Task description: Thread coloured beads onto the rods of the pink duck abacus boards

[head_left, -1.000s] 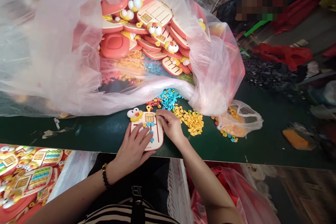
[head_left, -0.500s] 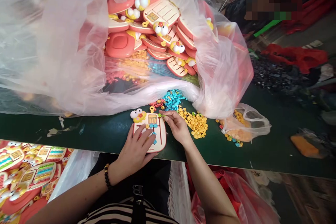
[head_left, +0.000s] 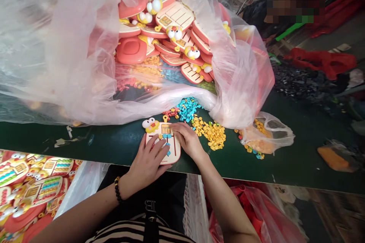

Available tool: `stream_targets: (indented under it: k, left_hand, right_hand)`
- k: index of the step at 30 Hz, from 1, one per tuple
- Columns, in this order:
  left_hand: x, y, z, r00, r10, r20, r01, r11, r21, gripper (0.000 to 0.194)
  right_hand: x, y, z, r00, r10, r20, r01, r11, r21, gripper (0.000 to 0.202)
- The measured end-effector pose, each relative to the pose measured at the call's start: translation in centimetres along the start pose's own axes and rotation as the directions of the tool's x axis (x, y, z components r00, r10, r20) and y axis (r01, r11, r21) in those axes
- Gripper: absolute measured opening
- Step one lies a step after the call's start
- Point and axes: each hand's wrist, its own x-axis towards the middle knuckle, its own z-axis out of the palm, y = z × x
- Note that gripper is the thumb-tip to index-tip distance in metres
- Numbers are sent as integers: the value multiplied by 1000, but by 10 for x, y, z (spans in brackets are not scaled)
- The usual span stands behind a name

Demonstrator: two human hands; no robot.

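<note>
A cream, red-edged toy board with slots and a yellow duck head lies on the green table in front of me. My left hand holds it, fingers spread over its face and thumb along the near edge. Blue beads sit in a middle slot, with others partly under my left fingers. My right hand has its fingers pinched together at the board's upper right corner; they cover whatever is between them. Loose yellow beads and blue beads are heaped beside that hand.
A large clear plastic bag full of duck boards stands behind the work. A small bag of beads lies to the right. Beaded boards fill a container at lower left. Another person is at upper right.
My right fingertips have moved slightly left and closed over the board's upper right corner. The green bead that showed at them is now out of sight. My left hand stays put.
</note>
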Motion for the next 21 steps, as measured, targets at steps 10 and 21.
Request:
stream_targets:
  k: [10,21]
  left_hand:
    - [0,0,1,1000,-9,-7,9,1000,4,38]
    - [-2,0,1,1000,12,-12,-12,1000,-10,40]
  right_hand:
    - [8,6,4,997,42,-67,-36,995,89,17]
    - [6,5,2,984,175,-20,-167,961,222,17]
